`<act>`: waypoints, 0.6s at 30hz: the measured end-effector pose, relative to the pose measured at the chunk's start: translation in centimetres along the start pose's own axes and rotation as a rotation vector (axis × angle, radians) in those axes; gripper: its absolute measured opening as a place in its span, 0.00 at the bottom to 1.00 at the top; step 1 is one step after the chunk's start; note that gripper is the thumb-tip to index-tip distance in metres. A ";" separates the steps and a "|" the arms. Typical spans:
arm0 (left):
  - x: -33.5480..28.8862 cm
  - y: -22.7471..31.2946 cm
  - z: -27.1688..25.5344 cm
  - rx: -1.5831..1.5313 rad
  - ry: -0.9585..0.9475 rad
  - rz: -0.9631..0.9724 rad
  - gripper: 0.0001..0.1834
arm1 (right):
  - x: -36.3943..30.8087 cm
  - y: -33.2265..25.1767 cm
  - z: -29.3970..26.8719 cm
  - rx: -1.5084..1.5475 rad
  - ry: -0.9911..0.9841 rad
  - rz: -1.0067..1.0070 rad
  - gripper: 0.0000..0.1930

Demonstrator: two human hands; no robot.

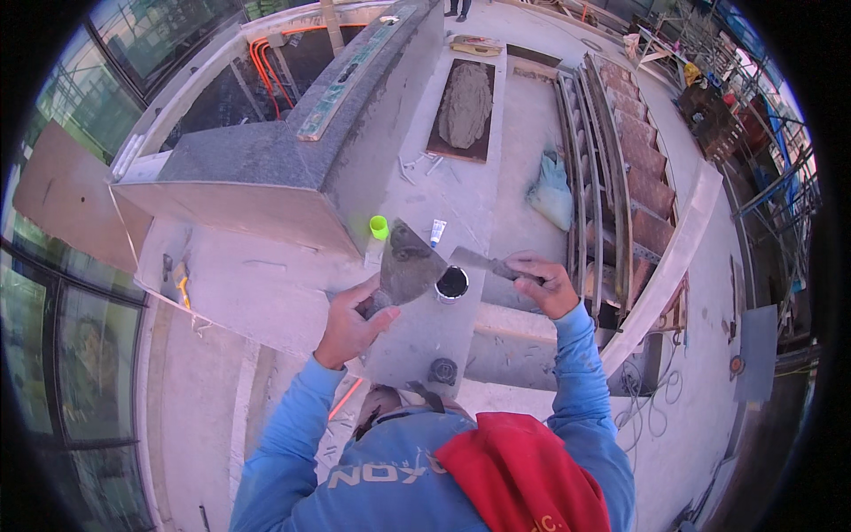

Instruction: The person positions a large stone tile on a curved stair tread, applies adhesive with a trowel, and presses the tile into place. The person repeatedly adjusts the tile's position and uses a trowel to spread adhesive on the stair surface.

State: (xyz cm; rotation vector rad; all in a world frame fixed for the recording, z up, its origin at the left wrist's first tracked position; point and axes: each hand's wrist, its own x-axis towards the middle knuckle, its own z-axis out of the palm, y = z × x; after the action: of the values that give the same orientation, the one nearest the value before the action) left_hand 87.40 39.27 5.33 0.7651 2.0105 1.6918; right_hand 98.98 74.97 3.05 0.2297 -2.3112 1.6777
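My left hand (346, 324) is closed round the handle of a wide putty knife (412, 277), its blade pointing away from me with a dark smear of paste on it. In my right hand (550, 285) is a narrower putty knife (474, 260), held nearly level with its tip pointing left. Between the two blades stands an open tin (448, 300) with black paste inside. A round dark lid (443, 371) lies nearer to me. Beyond the tin are a white and blue tube (438, 232) and a bright yellow-green cup (379, 227).
A grey stone-clad block (257, 160) rises at the left, with a stained level-like bar (346, 84) on top. Further off lies a board (483, 152) bearing grey mortar. A pale bag (551, 195) sits beside metal-railed stairs (634, 160) at the right. Cables (651, 408) coil lower right.
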 end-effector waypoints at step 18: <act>-0.7 0.7 1.8 -0.231 -0.001 -0.161 0.28 | -3.5 0.6 15.0 0.777 0.172 0.193 0.35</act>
State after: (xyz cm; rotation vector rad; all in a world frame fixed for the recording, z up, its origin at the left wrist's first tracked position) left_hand 89.17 40.24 5.63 0.5109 1.7827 1.7872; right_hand 100.19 60.83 -2.91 0.0044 -1.4996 2.5103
